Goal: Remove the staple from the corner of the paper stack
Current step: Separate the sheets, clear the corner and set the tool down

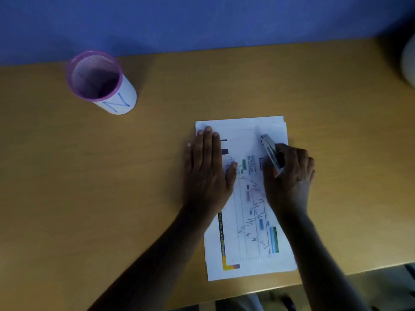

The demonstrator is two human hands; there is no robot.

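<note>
Centre-right on the tabletop (134, 176), the left hand (207, 171) lies flat, open, pinning the paper stack (244, 221), while the right hand's (289, 178) grip closes around a staple remover (270, 152), likely approaching an unseen upper-corner staple.

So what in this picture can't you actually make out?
Head view, the only one:
- The staple: too small and blurred to spot anywhere on the paper stack.
- The tool in the right hand: its rear end is hidden by the fingers.
- The printed text on the top sheet: too blurred to read.
- The paper under the flat left hand: covered.
- The pale object at the right edge: cut off by the frame.
- The cup: its inside is too dark to tell.
</note>
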